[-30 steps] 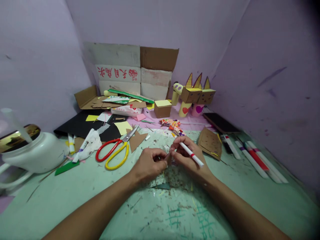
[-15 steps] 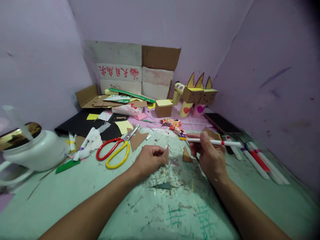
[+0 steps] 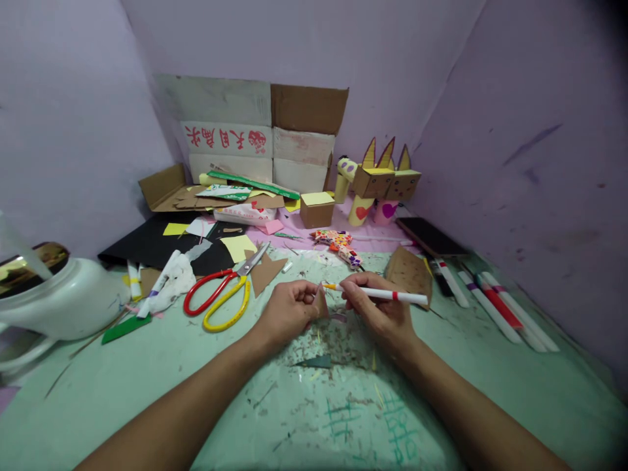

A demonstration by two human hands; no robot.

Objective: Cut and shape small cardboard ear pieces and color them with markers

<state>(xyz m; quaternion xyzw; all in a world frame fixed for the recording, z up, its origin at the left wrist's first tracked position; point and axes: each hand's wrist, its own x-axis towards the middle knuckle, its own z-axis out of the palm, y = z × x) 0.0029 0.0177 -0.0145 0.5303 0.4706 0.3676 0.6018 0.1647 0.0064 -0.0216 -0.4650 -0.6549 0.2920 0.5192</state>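
Between the fingers of my left hand is a small triangular piece of cardboard, standing upright just above the table. My right hand grips a white marker with a red band and an orange tip. The tip points left and is at the upper part of the cardboard piece; whether it touches cannot be made out. Left of my left hand lie scissors with one red and one yellow handle, their blades partly over a cardboard scrap. A dark green paper scrap lies in front of my hands.
Several markers and a dark flat device lie at right. Cardboard-headed figures and a small box stand behind. A white mug is at left. A brown cardboard piece lies beyond my right hand.
My right hand has moved left, bringing the marker tip to the cardboard piece. My left hand still holds that piece. The view has shifted slightly.
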